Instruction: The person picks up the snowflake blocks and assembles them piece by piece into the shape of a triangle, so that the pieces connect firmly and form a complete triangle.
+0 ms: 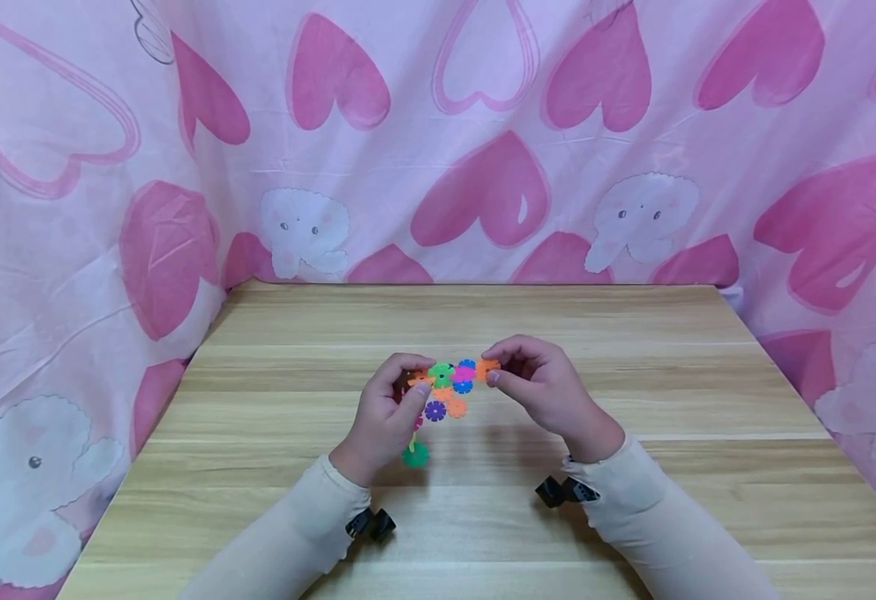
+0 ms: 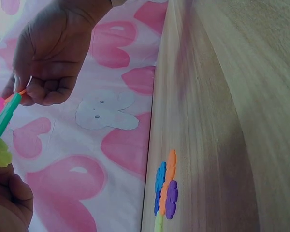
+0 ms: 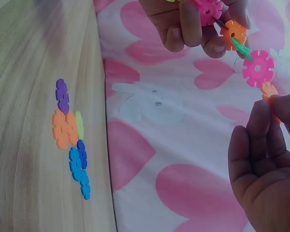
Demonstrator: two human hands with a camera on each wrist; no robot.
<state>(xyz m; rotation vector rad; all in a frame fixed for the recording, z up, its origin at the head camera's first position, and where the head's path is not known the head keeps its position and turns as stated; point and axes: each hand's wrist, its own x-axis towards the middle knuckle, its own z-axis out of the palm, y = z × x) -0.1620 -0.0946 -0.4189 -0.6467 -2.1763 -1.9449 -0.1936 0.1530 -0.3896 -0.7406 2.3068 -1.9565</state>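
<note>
A chain of slotted plastic snowflake discs stretches between both hands above the table. My left hand [image 1: 385,412] pinches its left part, near an orange disc and a green disc [image 1: 441,374]. My right hand [image 1: 553,387] pinches the orange disc [image 1: 488,370] at the right end, joined to a pink disc [image 3: 258,68]. Below the left hand hangs another stretch of chain ending in a green disc [image 1: 416,454]. The left fingers partly hide the chain there. In the left wrist view a yellow disc [image 2: 1,155] shows close to the left fingertips.
On the wooden table [image 1: 295,317], beyond the hands, lie loose discs: a purple disc [image 3: 62,95], several orange discs [image 3: 64,129], a yellow-green disc [image 3: 79,125] and blue discs [image 3: 78,166]. Pink heart-patterned cloth [image 1: 407,83] hangs around the back and sides. Each wrist wears a small black camera.
</note>
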